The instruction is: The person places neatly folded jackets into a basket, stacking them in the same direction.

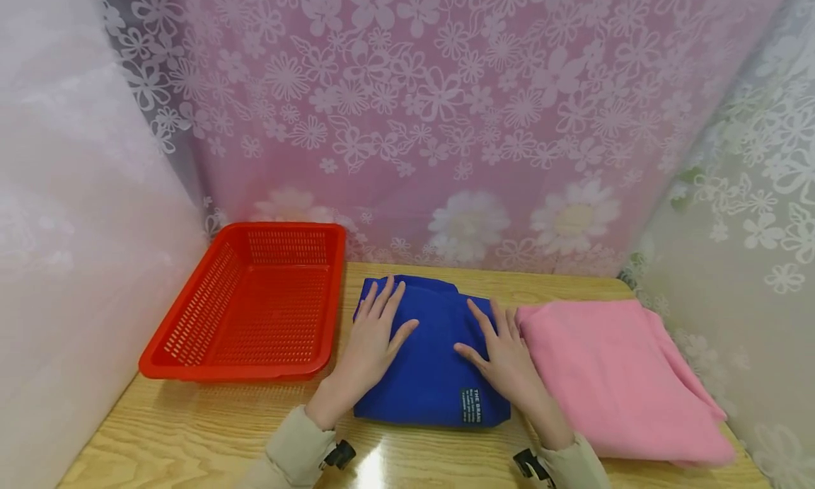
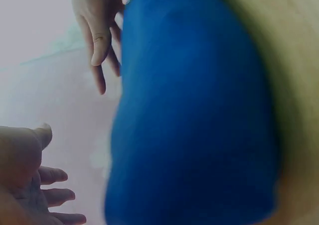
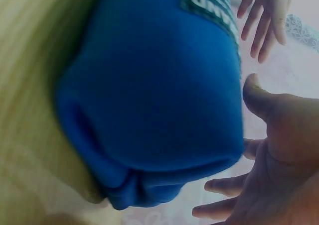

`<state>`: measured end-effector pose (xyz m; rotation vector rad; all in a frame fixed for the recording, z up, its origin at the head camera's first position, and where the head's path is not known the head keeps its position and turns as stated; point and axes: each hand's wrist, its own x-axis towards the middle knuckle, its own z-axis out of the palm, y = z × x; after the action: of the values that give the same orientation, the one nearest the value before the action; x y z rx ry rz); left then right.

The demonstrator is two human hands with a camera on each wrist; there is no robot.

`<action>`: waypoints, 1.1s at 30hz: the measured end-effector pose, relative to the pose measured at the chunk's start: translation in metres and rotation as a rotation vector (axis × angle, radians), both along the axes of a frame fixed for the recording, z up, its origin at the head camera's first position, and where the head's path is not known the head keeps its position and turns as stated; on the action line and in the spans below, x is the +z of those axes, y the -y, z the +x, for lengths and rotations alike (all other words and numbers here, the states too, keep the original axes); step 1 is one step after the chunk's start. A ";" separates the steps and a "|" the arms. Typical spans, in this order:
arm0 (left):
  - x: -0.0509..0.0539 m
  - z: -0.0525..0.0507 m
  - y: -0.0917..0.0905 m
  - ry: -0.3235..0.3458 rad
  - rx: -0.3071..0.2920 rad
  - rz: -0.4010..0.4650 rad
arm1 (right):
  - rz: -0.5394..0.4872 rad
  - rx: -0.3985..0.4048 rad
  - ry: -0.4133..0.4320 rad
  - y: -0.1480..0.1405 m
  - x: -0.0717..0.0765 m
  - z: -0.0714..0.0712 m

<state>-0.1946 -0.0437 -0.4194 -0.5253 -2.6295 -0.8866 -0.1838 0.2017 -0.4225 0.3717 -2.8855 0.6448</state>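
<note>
A folded blue cloth with a dark printed label lies on the wooden table. Over its left part is the left hand, fingers spread and straight. The right hand is spread over its right part, fingers extended. In the left wrist view the blue cloth fills the middle, with the left hand beside it. The right wrist view shows the folded edge of the blue cloth and the right hand with fingers apart. Whether either palm touches the cloth, I cannot tell.
A red plastic basket with nothing in it stands left of the blue cloth. Folded pink cloth lies close on the right. Floral curtains hang behind and at both sides of the wooden table.
</note>
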 end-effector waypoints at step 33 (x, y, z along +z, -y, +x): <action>-0.055 0.007 0.044 0.687 -0.069 0.740 | -0.792 -0.059 0.570 -0.032 -0.028 0.006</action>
<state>-0.1877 -0.0880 -0.4747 -0.1123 -2.5027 -2.2407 -0.1781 0.2341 -0.4500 -0.0254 -2.7495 2.0359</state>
